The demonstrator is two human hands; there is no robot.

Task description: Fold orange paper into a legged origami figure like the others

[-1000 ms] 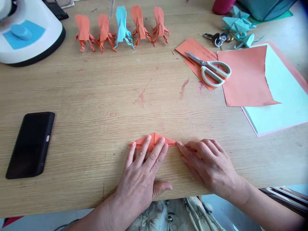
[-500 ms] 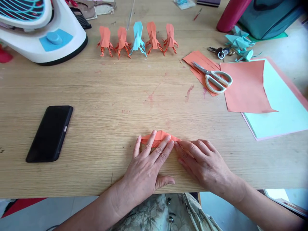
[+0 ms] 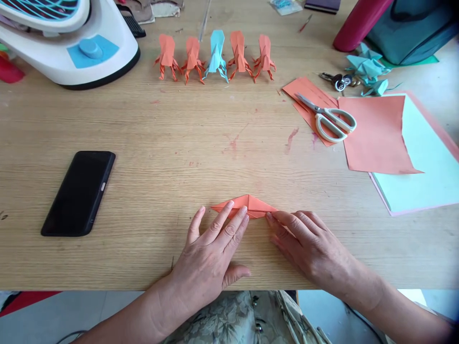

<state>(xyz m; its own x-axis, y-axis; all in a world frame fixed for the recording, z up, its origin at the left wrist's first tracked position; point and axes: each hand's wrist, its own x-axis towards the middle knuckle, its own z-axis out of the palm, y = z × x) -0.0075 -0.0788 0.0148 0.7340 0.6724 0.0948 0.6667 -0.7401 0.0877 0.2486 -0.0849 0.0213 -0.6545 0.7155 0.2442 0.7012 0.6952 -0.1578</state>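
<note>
A folded piece of orange paper [image 3: 251,203], long and pointed at both ends with a low peak in the middle, lies flat near the front edge of the table. My left hand [image 3: 215,251] rests with fingers spread, its fingertips on the left half of the paper. The thumb is held out to the side. At the paper's right tip, my right hand [image 3: 308,243] pinches the point between thumb and forefinger, the other fingers curled underneath and partly hidden.
Several orange folded figures [image 3: 167,52] and a blue one [image 3: 216,52] stand in a row at the back. Scissors [image 3: 335,125] lie on orange paper [image 3: 376,136] at right. A phone [image 3: 79,193] lies at left, below a white fan base [image 3: 103,62]. A magenta bottle [image 3: 362,24] is back right.
My left hand has slid left along the paper, uncovering more of its middle. The right hand stays pinched on the right tip. The whole view has shifted slightly.
</note>
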